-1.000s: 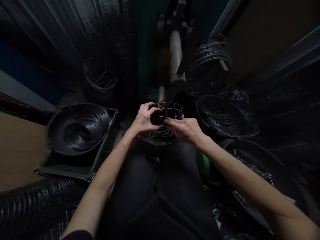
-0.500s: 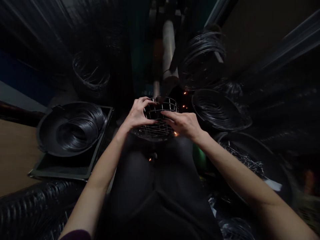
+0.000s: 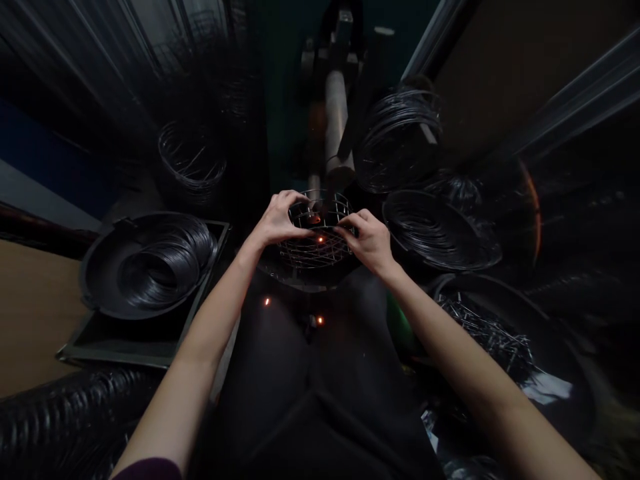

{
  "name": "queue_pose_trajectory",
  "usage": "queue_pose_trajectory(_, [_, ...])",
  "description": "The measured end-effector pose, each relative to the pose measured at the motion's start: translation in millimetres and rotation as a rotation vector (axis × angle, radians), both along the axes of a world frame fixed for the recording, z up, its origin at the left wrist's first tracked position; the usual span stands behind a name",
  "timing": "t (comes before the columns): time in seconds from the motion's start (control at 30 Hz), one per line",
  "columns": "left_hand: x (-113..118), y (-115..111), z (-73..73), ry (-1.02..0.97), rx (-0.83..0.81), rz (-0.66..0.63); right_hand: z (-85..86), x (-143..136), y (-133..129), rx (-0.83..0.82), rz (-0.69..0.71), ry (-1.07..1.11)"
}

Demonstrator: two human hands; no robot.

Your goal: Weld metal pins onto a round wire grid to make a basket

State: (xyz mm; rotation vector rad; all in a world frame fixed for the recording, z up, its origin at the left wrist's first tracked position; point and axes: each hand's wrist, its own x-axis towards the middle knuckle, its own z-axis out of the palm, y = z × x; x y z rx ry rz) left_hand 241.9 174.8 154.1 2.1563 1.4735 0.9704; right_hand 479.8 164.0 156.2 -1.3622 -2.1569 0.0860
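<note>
L hand (image 3: 277, 218): thumb + fingers curved round L side of wire basket (image 3: 317, 253), holding it.
R hand (image 3: 371, 241): fingertips pinched on basket's R side; exact wire unclear.
Basket: btwn my hands, above lap, by machine's thin rod (image 3: 314, 185); contact unclear.
Sparks (image 3: 321, 239): nr bare fingers & over dark clothing (image 3: 280, 380); could burn skin or cloth, no gloves.
Grip: R pinch is small, so a flinch might tilt basket, wires off line w/ rod.

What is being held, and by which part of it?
A wire basket: the left grip spans its left side; the right grip pinches its right side.
</note>
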Motion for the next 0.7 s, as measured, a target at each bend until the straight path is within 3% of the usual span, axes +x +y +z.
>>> queue_pose_trajectory(0.2, [-5.9,25.7,5.6,-0.005,-0.044,0.001,12.0,-10.2,19.5,-0.082,-0.017,0.104])
queue_pose_trajectory(0.27, [-10.6,23.0,-3.1,-0.045,-0.022,0.003,15.2,1.2,10.9,-0.094,-0.058,0.177])
queue_pose_trajectory(0.37, [-23.4,7.4,-32.9,-0.178,-0.010,0.030,12.5,34.7,-23.6,-0.181,-0.104,0.273])
queue_pose_trajectory(0.53, [-42.0,-14.1,-91.7,-0.411,-0.181,0.000,-22.0,80.3,-97.7,-0.436,-0.068,0.135])
queue_pose_trajectory(0.6, [-42.2,-15.8,-102.7,-0.474,-0.216,0.022,-41.6,86.5,-119.0,-0.475,0.007,0.003])
queue_pose_trajectory(0.7, [-37.2,-17.4,-103.9,-0.529,-0.195,0.065,-65.0,94.0,-139.6,-0.558,0.086,-0.098])
